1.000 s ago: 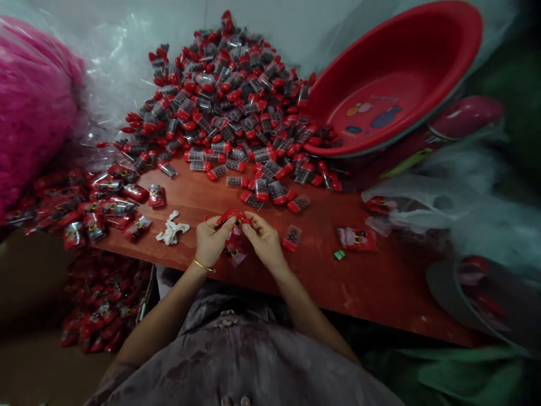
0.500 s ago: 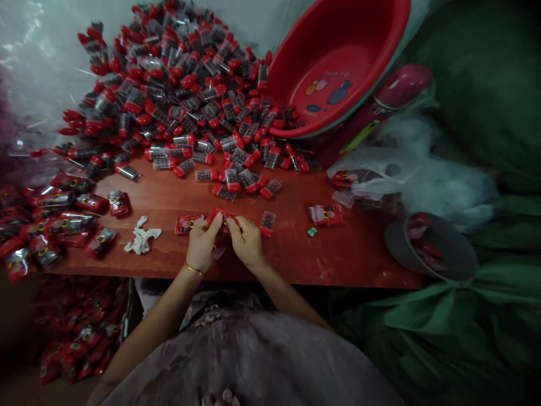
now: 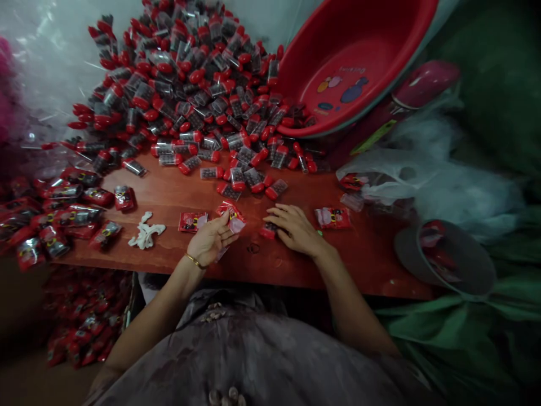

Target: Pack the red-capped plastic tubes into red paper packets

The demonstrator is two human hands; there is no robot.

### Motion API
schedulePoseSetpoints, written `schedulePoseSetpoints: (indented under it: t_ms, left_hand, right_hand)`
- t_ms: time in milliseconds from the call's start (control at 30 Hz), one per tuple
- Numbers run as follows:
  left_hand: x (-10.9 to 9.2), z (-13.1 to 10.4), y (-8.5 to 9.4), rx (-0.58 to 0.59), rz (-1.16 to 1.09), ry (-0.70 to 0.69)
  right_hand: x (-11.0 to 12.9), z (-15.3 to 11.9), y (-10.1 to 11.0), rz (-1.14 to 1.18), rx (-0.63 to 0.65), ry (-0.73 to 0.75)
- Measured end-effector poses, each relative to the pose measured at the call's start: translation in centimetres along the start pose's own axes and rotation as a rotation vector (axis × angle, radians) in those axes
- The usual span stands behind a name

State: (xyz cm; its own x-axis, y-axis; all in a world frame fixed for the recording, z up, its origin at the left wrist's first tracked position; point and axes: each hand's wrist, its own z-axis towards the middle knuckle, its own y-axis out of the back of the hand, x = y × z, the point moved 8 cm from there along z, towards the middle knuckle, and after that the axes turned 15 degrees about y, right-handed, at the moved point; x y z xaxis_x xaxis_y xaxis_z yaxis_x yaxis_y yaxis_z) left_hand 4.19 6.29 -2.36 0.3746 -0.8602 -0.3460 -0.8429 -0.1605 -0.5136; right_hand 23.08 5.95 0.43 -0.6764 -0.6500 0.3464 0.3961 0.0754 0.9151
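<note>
Now apart, the left hand (image 3: 208,241) loosely pinches a red packet (image 3: 232,212); the right hand (image 3: 296,231) curls over a red-ended container (image 3: 267,232) (whether gripping, I cannot tell). Each works separately.

The red basin (image 3: 380,34) is cut off by the top edge, as is the tube pile (image 3: 186,84) to its left. Below the basin, the right hand (image 3: 298,232) hides part of a small container (image 3: 267,230); whether the left hand (image 3: 209,239) grips a red packet (image 3: 232,212) is unclear. Far left of the basin, a pink bundle (image 3: 5,90) is cropped and blurred
</note>
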Motion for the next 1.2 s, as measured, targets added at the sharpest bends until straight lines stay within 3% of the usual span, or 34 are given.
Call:
schedulePoseSetpoints:
  t_ms: [100,233,400,567,767,1033,1200]
  left_hand:
    - [0.1,0.0,-0.2,-0.015,0.009,-0.012]
    - [-0.8,-0.4,0.2,-0.081,0.042,-0.142]
    - [-1.9,-1.1,0.0,-0.100,0.153,-0.378]
    - [-2.2,-1.7,-0.1,-0.101,0.305,-0.523]
    - [-2.2,-1.7,0.6,-0.078,0.259,-0.520]
    - [-2.1,-1.8,0.7,-0.080,0.261,-0.537]
    - [-1.3,-1.6,-0.1,-0.006,0.205,-0.498]
  right_hand:
    - [0.6,-0.2,-0.1,0.097,-0.095,-0.010]
    - [3.0,-1.0,0.2,0.383,-0.275,-0.117]
    - [5.7,-0.6,-1.2,0.802,-0.244,-0.291]
    - [5.7,0.5,-3.2,0.989,-0.231,-0.428]
    - [5.6,0.8,-4.5,1.059,-0.269,-0.502]
    - [5.6,1.0,-3.8,1.030,-0.377,-0.463]
    - [6.0,1.6,-3.8,0.995,-0.382,-0.439]
